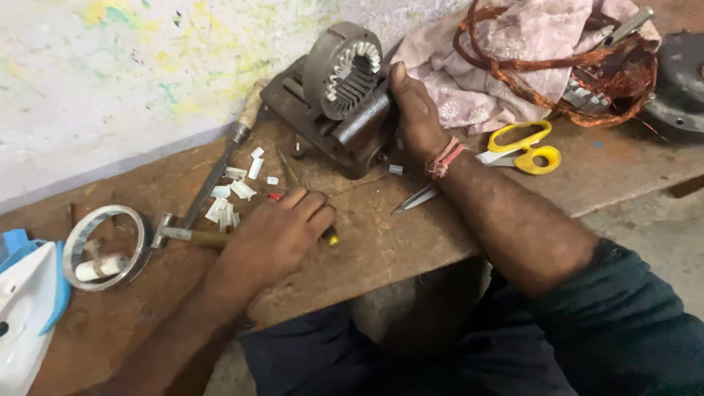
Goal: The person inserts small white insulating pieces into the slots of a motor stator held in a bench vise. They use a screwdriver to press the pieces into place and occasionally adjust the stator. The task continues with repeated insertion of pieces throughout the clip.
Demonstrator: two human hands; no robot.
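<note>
A grey motor stator (345, 70) with slotted inner teeth sits clamped in a dark bench vise (323, 121) on a worn wooden bench (411, 235). My right hand (414, 110) grips the vise's round bar beside the stator. My left hand (275, 235) rests on the bench, fingers curled around a thin tool with a yellow tip (332, 238). Small white insulation paper strips (229, 202) lie scattered just left of that hand.
Yellow-handled scissors (524, 147) lie right of my wrist. A tangle of copper wire (587, 73) sits on pink cloth (506, 44) at the back. A long file (220, 165), a metal ring (106, 246) and a blue-white object (29, 308) are at the left.
</note>
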